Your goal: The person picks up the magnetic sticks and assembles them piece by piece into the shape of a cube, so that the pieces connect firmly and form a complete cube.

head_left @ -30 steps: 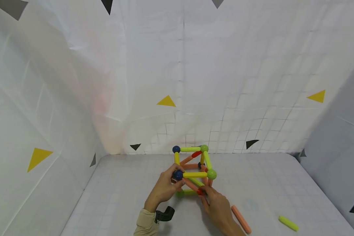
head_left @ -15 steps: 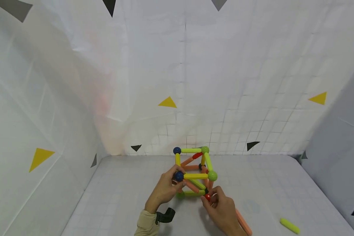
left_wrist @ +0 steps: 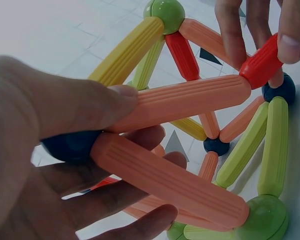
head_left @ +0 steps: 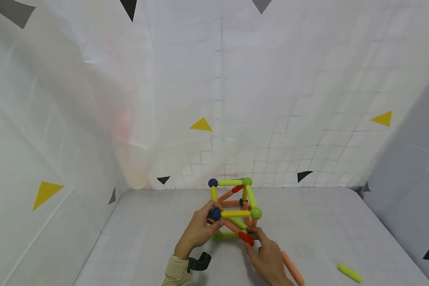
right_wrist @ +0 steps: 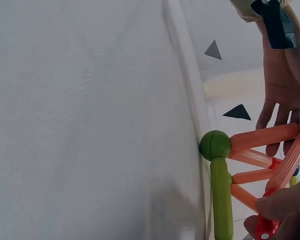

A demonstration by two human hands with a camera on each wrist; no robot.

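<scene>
A cube-like frame of magnetic rods and balls stands on the table. My left hand (head_left: 197, 231) grips its near upper left corner, a dark blue ball (head_left: 215, 214); in the left wrist view the thumb lies on an orange rod (left_wrist: 190, 101) running diagonally from that corner. With thumb and fingers, my right hand (head_left: 268, 254) pinches a short red rod (left_wrist: 261, 61), whose end meets the orange rod's lower end. Close behind the right fingertips is another dark blue ball (left_wrist: 280, 90). A yellow rod (head_left: 236, 213) joins the left-held corner to a green ball (head_left: 256, 213).
On the table (head_left: 146, 238), a loose orange rod (head_left: 292, 268) lies beside my right wrist. A yellow-green rod (head_left: 350, 273) is farther right. White sheeting (head_left: 289, 79) with coloured triangles encloses the back and sides.
My right hand drew the red rod toward the near lower right corner, turned it end-on, then brought it back in line with the diagonal orange rod. My left hand kept its grip.
</scene>
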